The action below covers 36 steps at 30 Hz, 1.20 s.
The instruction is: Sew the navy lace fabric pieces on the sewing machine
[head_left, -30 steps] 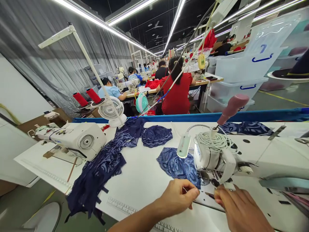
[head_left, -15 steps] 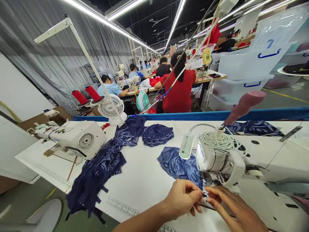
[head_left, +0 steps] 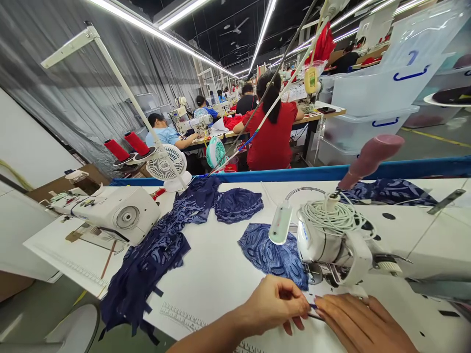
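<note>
By the front of the white sewing machine (head_left: 319,240), my left hand (head_left: 275,305) is closed, thumb and forefinger pinching one end of a narrow navy strip (head_left: 313,306). My right hand (head_left: 358,316) lies palm down on the table just right of it, fingers stretched out and close together, their tips at the strip's other end. Most of the strip is hidden by the fingers. A blue lace bra cup (head_left: 274,252) rests left of the machine, its lower right corner near the needle area and just above my left fingertips.
A pile of navy lace garments (head_left: 147,274) hangs over the table's left front edge. More navy cups (head_left: 238,205) lie further back. A second sewing machine (head_left: 114,208), a white fan (head_left: 167,164) and a small lamp (head_left: 280,224) stand around. A person in red (head_left: 270,132) sits ahead.
My right hand has turned from a raised, curled position to lying flat on the table. My left hand keeps its pinch and has shifted only slightly. The view has moved a little.
</note>
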{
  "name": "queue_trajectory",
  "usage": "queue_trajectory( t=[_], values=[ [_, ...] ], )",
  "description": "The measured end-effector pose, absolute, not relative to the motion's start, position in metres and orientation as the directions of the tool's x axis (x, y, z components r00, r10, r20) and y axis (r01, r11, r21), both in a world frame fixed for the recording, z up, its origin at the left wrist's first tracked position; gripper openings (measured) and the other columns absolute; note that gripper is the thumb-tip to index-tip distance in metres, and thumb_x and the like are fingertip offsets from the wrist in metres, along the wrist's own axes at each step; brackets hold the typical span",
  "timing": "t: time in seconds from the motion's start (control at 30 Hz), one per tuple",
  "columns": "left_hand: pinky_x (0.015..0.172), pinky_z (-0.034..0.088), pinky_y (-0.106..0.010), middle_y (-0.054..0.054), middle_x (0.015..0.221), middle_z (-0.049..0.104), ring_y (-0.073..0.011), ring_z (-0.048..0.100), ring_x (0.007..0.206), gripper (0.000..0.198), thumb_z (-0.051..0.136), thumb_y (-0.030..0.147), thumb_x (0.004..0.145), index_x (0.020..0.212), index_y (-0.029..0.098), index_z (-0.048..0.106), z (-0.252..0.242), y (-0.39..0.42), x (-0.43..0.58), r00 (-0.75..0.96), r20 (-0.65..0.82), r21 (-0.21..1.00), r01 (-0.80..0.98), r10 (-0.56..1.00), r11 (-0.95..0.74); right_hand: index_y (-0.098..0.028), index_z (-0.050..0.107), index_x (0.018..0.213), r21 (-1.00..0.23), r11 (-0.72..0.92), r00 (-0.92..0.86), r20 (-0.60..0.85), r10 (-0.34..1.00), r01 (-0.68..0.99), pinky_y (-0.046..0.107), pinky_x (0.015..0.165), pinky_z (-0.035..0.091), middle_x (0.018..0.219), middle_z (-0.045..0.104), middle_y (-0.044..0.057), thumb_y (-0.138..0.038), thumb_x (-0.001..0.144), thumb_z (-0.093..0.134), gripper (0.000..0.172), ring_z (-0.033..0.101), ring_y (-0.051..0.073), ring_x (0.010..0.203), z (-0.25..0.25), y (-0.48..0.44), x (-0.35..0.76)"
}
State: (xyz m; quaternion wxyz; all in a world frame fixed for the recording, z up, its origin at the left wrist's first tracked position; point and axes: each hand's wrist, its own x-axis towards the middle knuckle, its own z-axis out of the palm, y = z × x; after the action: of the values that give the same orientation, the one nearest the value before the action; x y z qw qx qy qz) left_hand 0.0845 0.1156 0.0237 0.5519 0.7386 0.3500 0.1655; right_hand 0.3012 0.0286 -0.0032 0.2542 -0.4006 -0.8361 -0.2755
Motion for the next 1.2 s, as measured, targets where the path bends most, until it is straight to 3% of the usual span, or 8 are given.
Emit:
queue_trajectory(
  t=[0.07, 0.13, 0.23, 0.4, 0.6, 0.83, 1.0, 1.2],
  values=[
    [0.076, 0.06, -0.038, -0.008, 0.082, 0.071, -0.0217, 0.07, 0.08, 0.034, 0.049, 0.038, 0.098, 0.082, 0.016, 0.068, 0.023, 0.123, 0.084, 0.634, 0.077, 0.822, 0.396, 0.769, -0.409, -0.026, 0.066, 0.117, 0.303, 0.507, -0.567, 0.636, 0.523, 0.807, 0.038, 0.08, 0.044, 0.105, 0.075, 0.002, -0.012, 0.097, 0.043, 0.033, 0.067, 0.02, 0.089, 0.002, 0.036, 0.301],
    [0.098, 0.054, -0.046, -0.011, 0.102, 0.073, -0.027, 0.068, 0.105, 0.021, 0.054, 0.028, 0.094, 0.084, 0.017, 0.069, 0.021, 0.134, 0.085, 0.611, 0.201, 0.753, 0.403, 0.766, -0.519, -0.027, 0.066, 0.115, 0.316, 0.496, -0.57, 0.63, 0.527, 0.809, 0.038, 0.073, 0.043, 0.099, 0.075, 0.001, -0.009, 0.095, 0.041, 0.037, 0.067, 0.018, 0.082, 0.006, 0.044, 0.3],
    [0.111, 0.049, -0.041, -0.008, 0.119, 0.073, -0.0253, 0.065, 0.119, 0.008, 0.061, 0.019, 0.087, 0.084, 0.02, 0.068, 0.013, 0.145, 0.09, 0.676, 0.327, 0.648, 0.348, 0.66, -0.677, -0.024, 0.067, 0.108, 0.314, 0.504, -0.575, 0.624, 0.529, 0.805, 0.037, 0.071, 0.04, 0.088, 0.073, -0.001, -0.003, 0.093, 0.037, 0.04, 0.067, 0.015, 0.077, 0.008, 0.052, 0.297],
    [0.108, 0.052, -0.045, -0.011, 0.122, 0.073, -0.0283, 0.066, 0.12, 0.013, 0.056, 0.014, 0.091, 0.095, 0.018, 0.067, -0.009, 0.142, 0.092, 0.631, 0.453, 0.528, 0.379, 0.63, -0.76, -0.021, 0.068, 0.106, 0.315, 0.511, -0.577, 0.638, 0.511, 0.8, 0.04, 0.075, 0.036, 0.079, 0.07, -0.001, -0.007, 0.098, 0.035, 0.037, 0.065, 0.016, 0.069, 0.006, 0.053, 0.299],
    [0.102, 0.052, -0.05, -0.01, 0.115, 0.073, -0.0287, 0.064, 0.117, 0.01, 0.056, 0.016, 0.091, 0.09, 0.019, 0.066, -0.002, 0.134, 0.093, 0.545, 0.552, 0.489, 0.402, 0.631, -0.774, -0.021, 0.068, 0.111, 0.224, 0.517, -0.531, 0.619, 0.579, 0.826, 0.042, 0.081, 0.035, 0.083, 0.073, -0.001, -0.007, 0.101, 0.029, 0.042, 0.064, 0.015, 0.069, 0.003, 0.046, 0.3],
    [0.117, 0.021, -0.073, -0.006, 0.12, 0.068, -0.0316, 0.058, 0.122, 0.008, 0.06, 0.022, 0.089, 0.087, 0.023, 0.068, 0.007, 0.121, 0.1, 0.554, 0.511, 0.442, 0.486, 0.657, -0.754, -0.025, 0.07, 0.109, 0.151, 0.495, -0.469, 0.632, 0.617, 0.855, 0.039, 0.087, 0.04, 0.091, 0.073, 0.001, -0.002, 0.094, 0.039, 0.042, 0.063, 0.016, 0.075, -0.009, 0.041, 0.3],
    [0.116, 0.019, -0.077, -0.007, 0.125, 0.065, -0.0335, 0.055, 0.125, 0.006, 0.066, 0.024, 0.084, 0.079, 0.022, 0.068, -0.003, 0.124, 0.101, 0.547, 0.431, 0.508, 0.51, 0.717, -0.694, -0.026, 0.071, 0.109, 0.163, 0.48, -0.467, 0.626, 0.625, 0.862, 0.041, 0.092, 0.043, 0.098, 0.074, 0.003, -0.001, 0.089, 0.041, 0.044, 0.065, 0.018, 0.088, -0.022, 0.036, 0.299],
    [0.115, 0.019, -0.078, -0.005, 0.119, 0.067, -0.034, 0.057, 0.124, 0.009, 0.073, 0.017, 0.075, 0.073, 0.021, 0.066, -0.011, 0.128, 0.104, 0.495, 0.422, 0.638, 0.433, 0.76, -0.636, -0.026, 0.072, 0.11, 0.182, 0.5, -0.508, 0.557, 0.657, 0.847, 0.047, 0.09, 0.041, 0.107, 0.074, 0.004, 0.001, 0.09, 0.036, 0.049, 0.067, 0.019, 0.084, -0.019, 0.035, 0.304]
  ],
)
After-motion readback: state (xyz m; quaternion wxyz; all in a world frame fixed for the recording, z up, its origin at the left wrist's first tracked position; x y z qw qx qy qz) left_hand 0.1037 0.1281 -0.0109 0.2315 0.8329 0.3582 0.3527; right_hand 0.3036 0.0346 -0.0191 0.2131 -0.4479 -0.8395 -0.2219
